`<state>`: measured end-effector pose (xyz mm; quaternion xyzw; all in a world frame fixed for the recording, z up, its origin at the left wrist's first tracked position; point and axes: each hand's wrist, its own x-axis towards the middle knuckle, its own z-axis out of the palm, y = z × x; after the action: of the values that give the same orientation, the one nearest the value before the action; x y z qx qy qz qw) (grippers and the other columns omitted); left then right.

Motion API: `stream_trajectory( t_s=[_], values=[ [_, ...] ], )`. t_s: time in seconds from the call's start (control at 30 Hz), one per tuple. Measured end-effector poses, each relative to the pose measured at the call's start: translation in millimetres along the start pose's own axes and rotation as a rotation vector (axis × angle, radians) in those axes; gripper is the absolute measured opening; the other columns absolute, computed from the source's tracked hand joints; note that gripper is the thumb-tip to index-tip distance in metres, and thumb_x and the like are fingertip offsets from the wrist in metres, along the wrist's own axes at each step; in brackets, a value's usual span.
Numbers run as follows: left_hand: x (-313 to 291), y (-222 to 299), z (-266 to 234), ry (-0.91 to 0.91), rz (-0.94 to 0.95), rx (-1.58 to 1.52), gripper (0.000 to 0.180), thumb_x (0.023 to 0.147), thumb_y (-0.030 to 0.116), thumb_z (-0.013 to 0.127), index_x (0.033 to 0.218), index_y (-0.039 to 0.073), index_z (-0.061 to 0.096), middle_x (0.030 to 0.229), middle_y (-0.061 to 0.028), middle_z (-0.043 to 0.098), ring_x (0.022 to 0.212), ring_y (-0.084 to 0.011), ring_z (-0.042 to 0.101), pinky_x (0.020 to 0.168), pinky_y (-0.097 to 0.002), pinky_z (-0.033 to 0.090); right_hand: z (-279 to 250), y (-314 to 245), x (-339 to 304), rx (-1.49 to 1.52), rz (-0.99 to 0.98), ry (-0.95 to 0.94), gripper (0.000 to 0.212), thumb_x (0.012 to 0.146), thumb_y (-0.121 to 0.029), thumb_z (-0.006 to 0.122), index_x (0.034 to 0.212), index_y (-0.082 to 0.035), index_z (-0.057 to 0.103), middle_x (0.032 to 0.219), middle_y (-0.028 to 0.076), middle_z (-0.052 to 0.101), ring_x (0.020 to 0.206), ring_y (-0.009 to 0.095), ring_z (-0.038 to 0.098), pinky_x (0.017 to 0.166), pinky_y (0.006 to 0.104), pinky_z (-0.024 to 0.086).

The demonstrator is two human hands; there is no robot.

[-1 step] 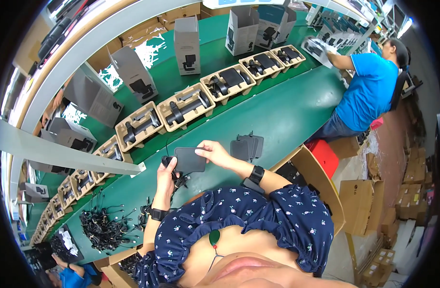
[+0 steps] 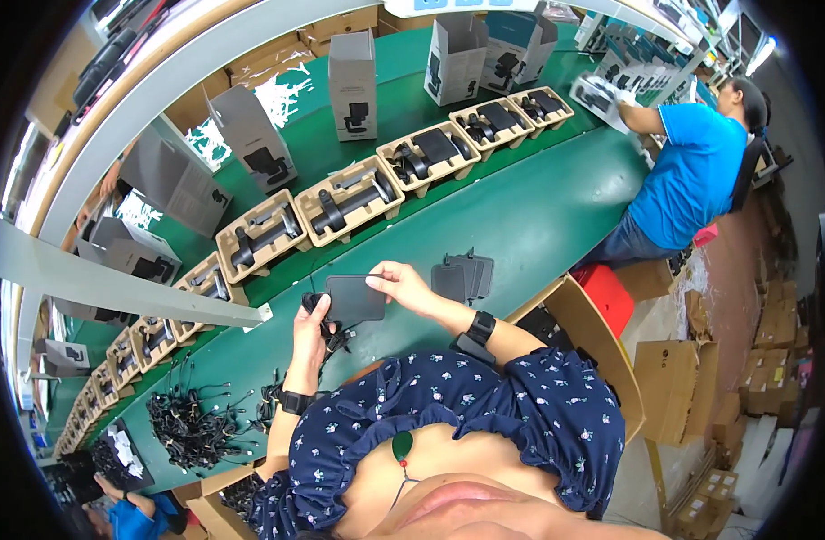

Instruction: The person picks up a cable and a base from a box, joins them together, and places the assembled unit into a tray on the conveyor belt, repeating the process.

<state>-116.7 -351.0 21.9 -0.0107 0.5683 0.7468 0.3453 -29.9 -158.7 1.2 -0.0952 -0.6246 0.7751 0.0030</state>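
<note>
My right hand [image 2: 402, 286] pinches the right edge of a flat black square plate [image 2: 357, 299] between thumb and fingers. Closed around a bundled black cable [image 2: 339, 338], my left hand [image 2: 310, 326] sits at the plate's left edge, and part of the bundle is hidden behind the fingers. Several similar black plates [image 2: 463, 275] lie overlapping on the green table to the right of my right hand. A tangled heap of black cables [image 2: 197, 425] rests on the table at the lower left.
A row of moulded cardboard trays [image 2: 348, 202] with black stand parts runs along the green table [image 2: 529, 216]. Grey printed boxes [image 2: 352, 90] stand behind it. A metal beam [image 2: 143, 283] juts in from the left. At right, a co-worker in blue [image 2: 691, 171] handles a box; an open carton [image 2: 601, 333] stands nearer.
The co-worker's hands and the box at the far right have shifted slightly. My own hands, the plate and the cable stay essentially where they were.
</note>
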Motion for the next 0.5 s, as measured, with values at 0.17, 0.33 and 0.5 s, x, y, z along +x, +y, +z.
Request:
stream_trajectory(
  t_s=[0.17, 0.33, 0.5],
  values=[
    [0.3, 2.0, 5.6, 0.014, 0.013, -0.243, 0.02, 0.079, 0.019, 0.065, 0.089, 0.008, 0.053, 0.078, 0.0005, 0.055, 0.061, -0.0081, 0.049, 0.047, -0.0222, 0.04, 16.2, -11.6, -13.3, 0.054, 0.088, -0.13, 0.027, 0.084, -0.016, 0.057, 0.107, -0.005, 0.047, 0.09, 0.006, 0.059, 0.064, 0.011, 0.057, 0.044, 0.0211, 0.044],
    [-3.7, -4.7, 9.3, 0.007, -0.051, 0.032, 0.018, 0.081, 0.019, 0.063, 0.091, 0.008, 0.053, 0.076, -0.0016, 0.057, 0.062, -0.0095, 0.051, 0.051, -0.0217, 0.04, -2.3, 4.2, -1.0, 0.15, -0.078, 0.168, 0.01, 0.083, -0.009, 0.057, 0.088, -0.005, 0.049, 0.076, 0.003, 0.059, 0.047, 0.007, 0.05, 0.036, 0.0192, 0.035],
    [-11.6, -31.9, -23.8, -0.232, -0.197, 0.266, 0.021, 0.084, 0.023, 0.058, 0.093, 0.005, 0.051, 0.072, -0.0031, 0.057, 0.062, -0.0099, 0.054, 0.052, -0.0221, 0.04, -21.7, -14.5, 27.7, 0.103, -0.149, 0.386, 0.022, 0.086, -0.011, 0.053, 0.106, -0.001, 0.053, 0.072, 0.001, 0.052, 0.039, 0.006, 0.041, 0.036, 0.02, 0.033]
  ],
)
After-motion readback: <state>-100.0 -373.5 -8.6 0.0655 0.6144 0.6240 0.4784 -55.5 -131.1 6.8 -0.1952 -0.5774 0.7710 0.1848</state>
